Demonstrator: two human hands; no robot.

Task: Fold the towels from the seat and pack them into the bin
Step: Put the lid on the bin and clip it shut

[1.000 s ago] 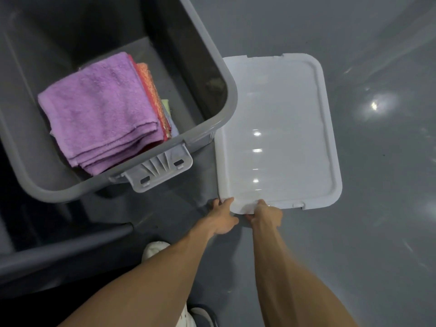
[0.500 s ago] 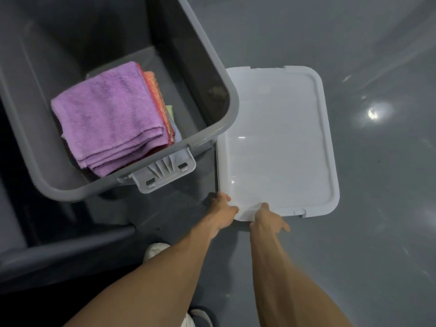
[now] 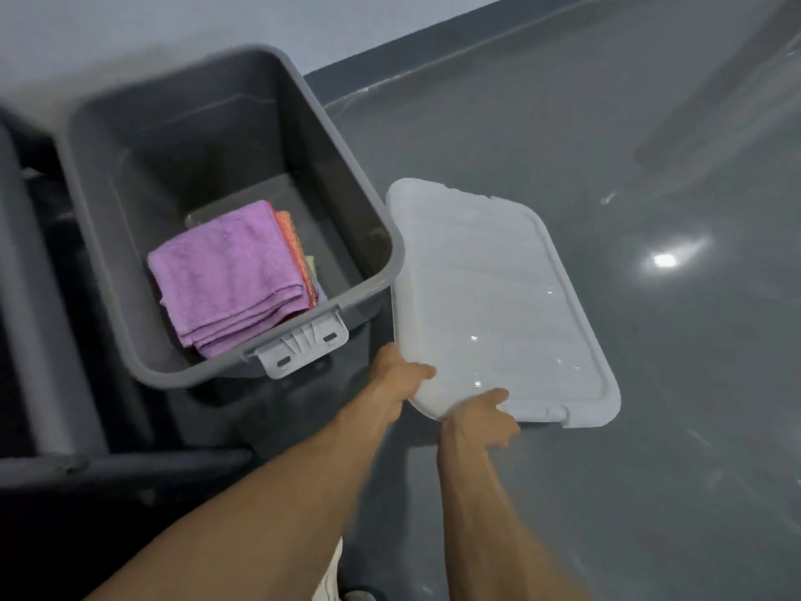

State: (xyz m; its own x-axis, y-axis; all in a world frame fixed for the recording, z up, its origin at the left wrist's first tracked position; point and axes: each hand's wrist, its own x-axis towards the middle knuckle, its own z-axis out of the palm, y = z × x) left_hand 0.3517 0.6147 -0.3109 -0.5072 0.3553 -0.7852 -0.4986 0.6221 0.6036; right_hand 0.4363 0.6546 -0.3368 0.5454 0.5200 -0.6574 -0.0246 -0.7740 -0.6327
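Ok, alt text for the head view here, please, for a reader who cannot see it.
Both hands, left hand and right hand, grip the near edge of a white lid beside an open grey bin on a glossy grey floor. Inside the bin lies a stack of folded towels, a purple one on top.

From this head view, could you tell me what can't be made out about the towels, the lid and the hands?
- Towels under the purple towel: only coloured edges show, so no count.
- Bin: the near wall hides the floor below the stack.
- Lid: its underside faces away.
- Left hand and right hand: fingers under the lid's rim are hidden.
- Seat: blurred at the left edge.
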